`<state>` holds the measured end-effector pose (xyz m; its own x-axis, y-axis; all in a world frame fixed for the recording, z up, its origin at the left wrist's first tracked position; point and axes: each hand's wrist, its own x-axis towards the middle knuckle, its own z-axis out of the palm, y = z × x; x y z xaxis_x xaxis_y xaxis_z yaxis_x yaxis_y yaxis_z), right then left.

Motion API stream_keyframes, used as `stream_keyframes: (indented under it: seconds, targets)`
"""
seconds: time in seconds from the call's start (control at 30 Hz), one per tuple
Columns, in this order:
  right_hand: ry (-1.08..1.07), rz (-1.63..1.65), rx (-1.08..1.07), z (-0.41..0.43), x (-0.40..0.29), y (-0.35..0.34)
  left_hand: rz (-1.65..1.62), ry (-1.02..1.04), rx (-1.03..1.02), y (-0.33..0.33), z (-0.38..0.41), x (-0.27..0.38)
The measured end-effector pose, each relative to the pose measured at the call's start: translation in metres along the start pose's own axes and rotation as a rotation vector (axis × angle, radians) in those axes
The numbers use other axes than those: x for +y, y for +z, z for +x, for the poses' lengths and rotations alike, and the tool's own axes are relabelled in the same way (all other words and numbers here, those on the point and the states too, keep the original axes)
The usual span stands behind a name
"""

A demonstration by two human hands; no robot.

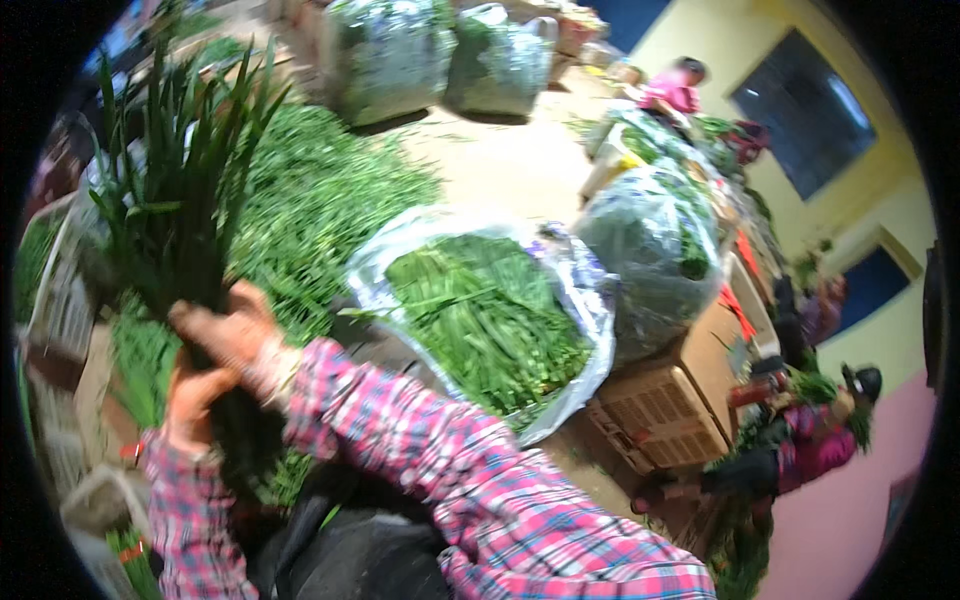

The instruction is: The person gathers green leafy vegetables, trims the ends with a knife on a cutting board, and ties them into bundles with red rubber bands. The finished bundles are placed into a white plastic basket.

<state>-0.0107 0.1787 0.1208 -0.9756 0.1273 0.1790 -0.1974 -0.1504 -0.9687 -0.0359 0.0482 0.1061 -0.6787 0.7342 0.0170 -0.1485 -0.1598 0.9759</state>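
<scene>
Both my hands, in orange gloves, hold a bunch of long flat green leaves (172, 195), which look like garlic chives. The bunch stands nearly upright, tips toward the top of the view. My right hand (236, 337) wraps the lower part of the leaves. Just below it, my left hand (195, 397) grips the same bunch; its lower end is partly hidden and dark. To the right of my hands, an open plastic bag (592, 330) is filled with green leaf bundles (480, 322). A large heap of loose greens (330, 195) spreads over the floor beyond my hands.
White plastic crates (64, 292) line the left side. Full plastic sacks (394, 60) stand at the back, another clear bag (652, 255) at right. A brown crate (660, 412) is beside the open bag. People (814, 442) work with greens along the wall at right.
</scene>
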Motion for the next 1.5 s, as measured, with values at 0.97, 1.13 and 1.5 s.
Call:
stream_keyframes:
  seconds: [0.97,1.13,1.5]
  targets:
    - [-0.41,-0.068,0.106,-0.017,-0.11,-0.077,0.287,0.121,0.207,0.012,-0.036,0.016]
    - [-0.41,-0.023,0.288,-0.011,-0.1,-0.099,0.277,0.197,0.375,-0.004,-0.04,0.038]
    - [-0.5,-0.276,0.623,-0.003,-0.1,-0.089,0.632,0.254,0.295,0.05,-0.025,0.034]
